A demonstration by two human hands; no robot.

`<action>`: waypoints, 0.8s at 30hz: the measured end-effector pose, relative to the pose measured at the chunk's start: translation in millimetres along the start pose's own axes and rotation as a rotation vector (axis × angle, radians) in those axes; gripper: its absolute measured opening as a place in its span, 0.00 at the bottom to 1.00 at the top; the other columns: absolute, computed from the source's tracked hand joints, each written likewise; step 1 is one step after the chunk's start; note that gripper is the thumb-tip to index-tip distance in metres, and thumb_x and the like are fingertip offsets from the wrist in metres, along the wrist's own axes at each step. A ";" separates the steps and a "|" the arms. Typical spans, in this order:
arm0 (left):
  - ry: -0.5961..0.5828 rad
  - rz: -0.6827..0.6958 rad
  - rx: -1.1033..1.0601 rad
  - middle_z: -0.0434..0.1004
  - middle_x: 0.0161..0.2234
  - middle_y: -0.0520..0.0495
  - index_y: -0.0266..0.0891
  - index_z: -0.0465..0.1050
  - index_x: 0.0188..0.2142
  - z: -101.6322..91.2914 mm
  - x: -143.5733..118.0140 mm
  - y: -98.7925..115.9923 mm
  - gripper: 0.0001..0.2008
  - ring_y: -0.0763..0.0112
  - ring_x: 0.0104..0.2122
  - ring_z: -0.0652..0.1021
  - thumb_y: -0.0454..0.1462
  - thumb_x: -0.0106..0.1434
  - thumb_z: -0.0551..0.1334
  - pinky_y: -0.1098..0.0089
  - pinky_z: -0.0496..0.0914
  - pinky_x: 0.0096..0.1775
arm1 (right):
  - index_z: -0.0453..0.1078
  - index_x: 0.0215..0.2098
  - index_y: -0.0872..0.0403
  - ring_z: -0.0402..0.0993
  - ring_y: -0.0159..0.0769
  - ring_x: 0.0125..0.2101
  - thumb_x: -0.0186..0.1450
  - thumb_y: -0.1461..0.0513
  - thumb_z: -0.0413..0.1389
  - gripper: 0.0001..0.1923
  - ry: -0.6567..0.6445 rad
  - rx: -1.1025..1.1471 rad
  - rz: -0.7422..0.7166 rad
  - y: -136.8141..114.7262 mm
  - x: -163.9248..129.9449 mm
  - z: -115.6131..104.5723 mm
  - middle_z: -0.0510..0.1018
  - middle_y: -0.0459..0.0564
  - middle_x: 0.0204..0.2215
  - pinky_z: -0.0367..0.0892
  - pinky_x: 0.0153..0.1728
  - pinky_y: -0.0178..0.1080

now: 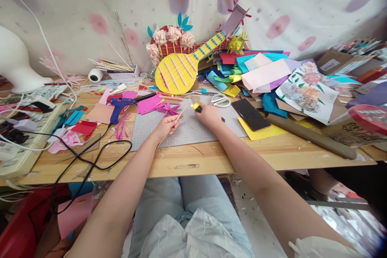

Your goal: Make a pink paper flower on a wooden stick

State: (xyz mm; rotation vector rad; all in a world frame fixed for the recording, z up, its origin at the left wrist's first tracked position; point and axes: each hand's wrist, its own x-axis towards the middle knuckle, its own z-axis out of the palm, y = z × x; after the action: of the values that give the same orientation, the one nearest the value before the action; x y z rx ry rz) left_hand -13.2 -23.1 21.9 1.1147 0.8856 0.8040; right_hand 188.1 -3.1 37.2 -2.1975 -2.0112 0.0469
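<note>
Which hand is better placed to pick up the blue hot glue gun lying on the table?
Left, probably. The left hand, pinching a thin wooden stick, is nearer the blue hot glue gun lying left of the grey cutting mat. The right hand holds a small yellow-and-black object farther away.

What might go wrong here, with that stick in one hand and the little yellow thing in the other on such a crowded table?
1. The left hand pinches a thin wooden stick by one end; it looks slender enough to snap or slip.
2. The blue glue gun lies just left of the grey cutting mat, its black cord looping over the table edge; a snag might drag it off.
3. The right hand holds a small yellow and black object beside the scissors and phone, which it might knock.
</note>
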 end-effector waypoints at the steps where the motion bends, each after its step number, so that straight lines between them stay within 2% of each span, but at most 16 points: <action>1: -0.004 -0.002 -0.002 0.57 0.18 0.57 0.30 0.66 0.48 -0.6 -0.2 -0.1 0.20 0.86 0.13 0.51 0.33 0.55 0.57 0.79 0.41 0.16 | 0.68 0.44 0.53 0.72 0.43 0.38 0.62 0.54 0.45 0.18 -0.001 0.001 0.089 7.8 2.9 -1.4 0.76 0.56 0.37 0.60 0.33 0.37; 3: -0.012 -0.006 0.001 0.57 0.18 0.57 0.30 0.65 0.49 -1.2 0.2 -0.4 0.21 0.86 0.13 0.52 0.34 0.54 0.58 0.79 0.42 0.16 | 0.67 0.45 0.54 0.72 0.44 0.38 0.62 0.54 0.44 0.19 0.030 -0.026 0.169 19.8 5.2 -2.6 0.76 0.57 0.38 0.60 0.34 0.38; 5: -0.011 -0.004 0.012 0.58 0.18 0.57 0.29 0.65 0.49 -0.8 1.4 -0.6 0.22 0.86 0.13 0.52 0.34 0.54 0.58 0.79 0.42 0.16 | 0.67 0.44 0.53 0.72 0.43 0.38 0.61 0.53 0.45 0.18 0.030 -0.048 0.112 21.7 1.0 -1.0 0.77 0.56 0.36 0.60 0.33 0.38; 10: -0.003 0.027 0.010 0.59 0.18 0.57 0.31 0.67 0.44 1.0 4.1 -1.1 0.18 0.87 0.13 0.52 0.35 0.53 0.59 0.80 0.42 0.15 | 0.66 0.43 0.52 0.73 0.41 0.36 0.60 0.54 0.46 0.17 -0.016 -0.070 -0.180 -12.5 -27.1 8.3 0.77 0.53 0.35 0.59 0.32 0.36; 13: -0.022 0.044 0.023 0.60 0.18 0.56 0.32 0.69 0.39 0.7 4.0 -1.9 0.13 0.88 0.13 0.52 0.36 0.53 0.59 0.80 0.42 0.15 | 0.66 0.43 0.51 0.73 0.40 0.35 0.61 0.55 0.46 0.16 -0.068 -0.067 -0.261 -29.8 -36.4 10.5 0.77 0.52 0.36 0.59 0.33 0.36; 16: -0.008 0.058 0.046 0.60 0.18 0.56 0.32 0.70 0.38 0.3 2.9 -2.5 0.13 0.87 0.13 0.52 0.35 0.53 0.59 0.80 0.43 0.15 | 0.67 0.44 0.51 0.72 0.41 0.37 0.61 0.55 0.46 0.16 -0.072 -0.056 -0.215 -26.9 -28.3 7.3 0.77 0.53 0.37 0.59 0.35 0.37; 21: 0.022 0.025 0.067 0.60 0.17 0.57 0.31 0.68 0.46 1.3 -0.4 -1.1 0.18 0.87 0.13 0.53 0.33 0.54 0.58 0.80 0.43 0.15 | 0.67 0.44 0.52 0.72 0.44 0.39 0.62 0.55 0.44 0.17 -0.025 -0.046 0.081 -0.8 -1.8 -2.5 0.76 0.55 0.38 0.60 0.33 0.38; 24: 0.042 0.039 0.073 0.61 0.18 0.56 0.31 0.68 0.45 2.0 -0.1 -1.6 0.17 0.87 0.13 0.53 0.32 0.55 0.57 0.80 0.44 0.16 | 0.67 0.44 0.52 0.72 0.43 0.38 0.62 0.54 0.44 0.18 -0.013 -0.044 0.020 -3.2 -6.4 -1.3 0.76 0.54 0.38 0.59 0.33 0.37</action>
State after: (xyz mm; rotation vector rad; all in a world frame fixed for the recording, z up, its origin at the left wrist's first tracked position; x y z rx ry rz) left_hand -11.4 -24.4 20.7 1.1865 0.9368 0.8355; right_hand 184.6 -9.3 38.4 -2.2497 -2.0160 0.0194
